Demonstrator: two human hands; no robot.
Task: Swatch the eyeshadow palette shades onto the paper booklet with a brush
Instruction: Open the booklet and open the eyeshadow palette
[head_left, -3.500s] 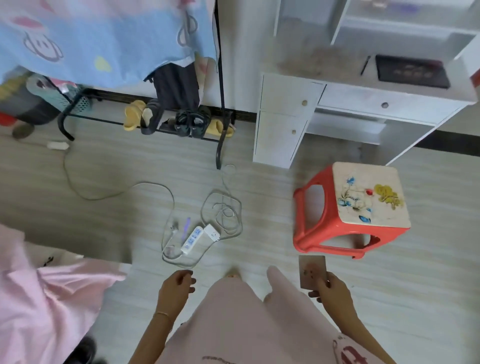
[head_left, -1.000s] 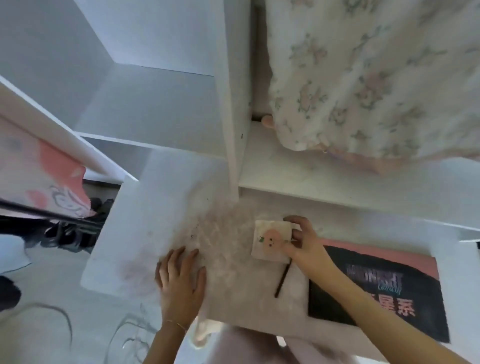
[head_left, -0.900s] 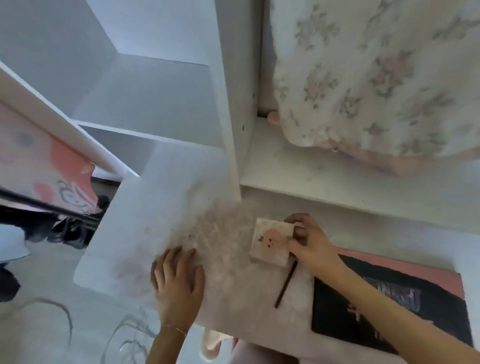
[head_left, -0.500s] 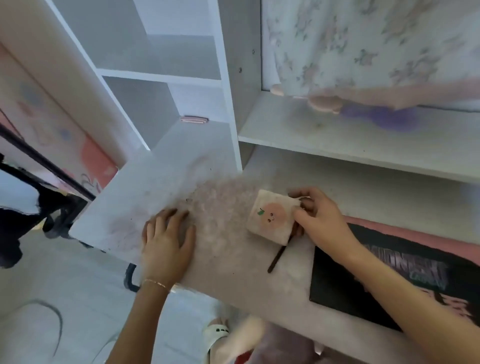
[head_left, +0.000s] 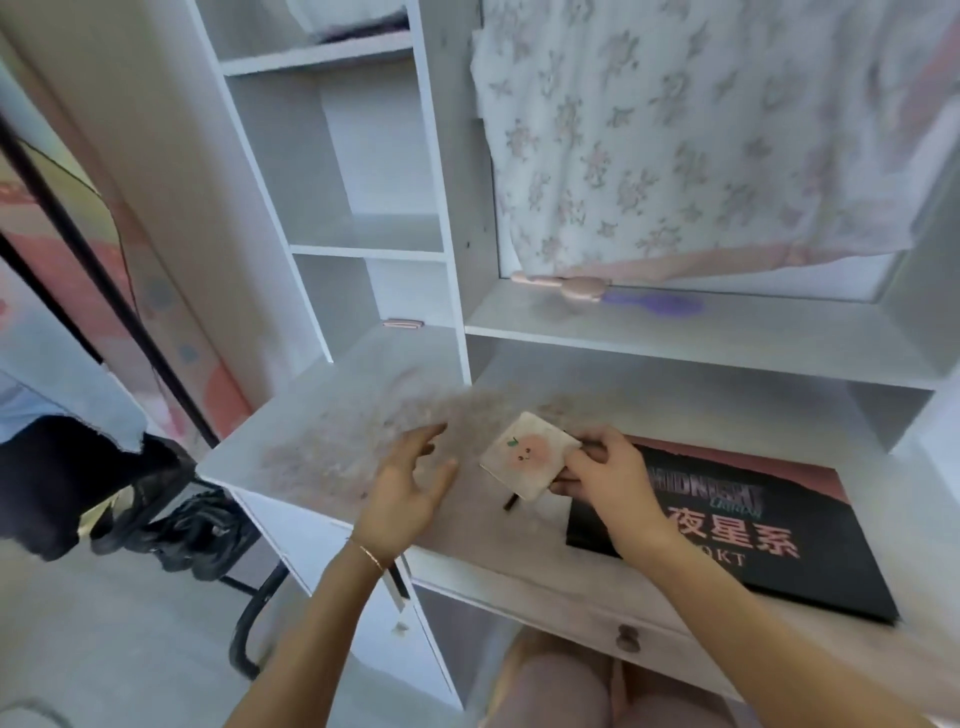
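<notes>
A small cream booklet (head_left: 524, 454) with a peach drawn on its cover is tilted up off the white desk (head_left: 322, 441). My right hand (head_left: 605, 470) grips its right edge between thumb and fingers. My left hand (head_left: 408, 480) hovers just left of the booklet with its fingers spread and holds nothing. A dark brush (head_left: 510, 502) lies on the desk, mostly hidden under the booklet, only its near end showing. The black eyeshadow palette (head_left: 737, 540) with pink lettering lies shut on the desk, to the right of my right hand.
The desk top is smeared with pinkish powder (head_left: 363, 431). A white shelf unit (head_left: 353, 208) rises behind the desk. A floral cloth (head_left: 685, 135) hangs over the upper right shelf, with a purple item (head_left: 654, 303) beneath it. A drawer knob (head_left: 627, 636) sits below the desk edge.
My left hand has lifted off the desk and moved right toward the booklet. The right hand has raised the booklet's near edge. The view has tilted upward.
</notes>
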